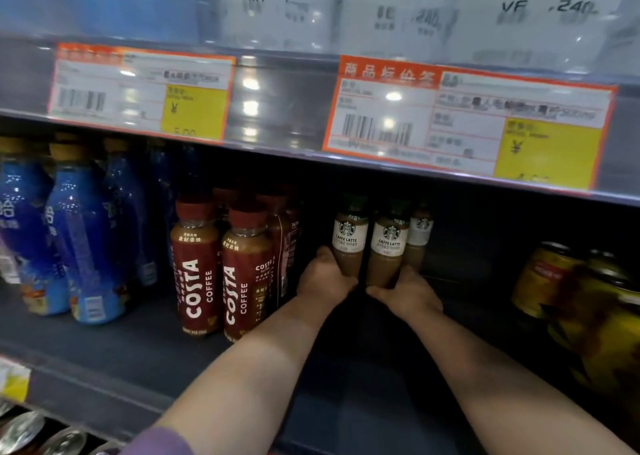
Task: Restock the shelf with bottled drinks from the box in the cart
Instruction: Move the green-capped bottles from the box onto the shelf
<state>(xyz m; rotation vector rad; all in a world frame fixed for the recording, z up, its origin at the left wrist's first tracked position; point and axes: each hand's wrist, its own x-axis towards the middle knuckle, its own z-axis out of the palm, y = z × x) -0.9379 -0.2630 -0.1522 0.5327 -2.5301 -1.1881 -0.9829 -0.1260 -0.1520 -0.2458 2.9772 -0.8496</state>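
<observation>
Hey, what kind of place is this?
Most likely a supermarket drinks aisle. Orange price tags with barcodes line the shelf edge, Costa bottles stand in rows, labels facing out, and the left hand and right hand grip latte bottles on the shelf below.

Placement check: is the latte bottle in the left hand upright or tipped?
Upright: latte bottle stands cap up, label level, left hand gripping its base.

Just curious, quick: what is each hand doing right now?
Left hand: grips a Starbucks latte bottle.
Right hand: grips the neighbouring latte bottle.
</observation>
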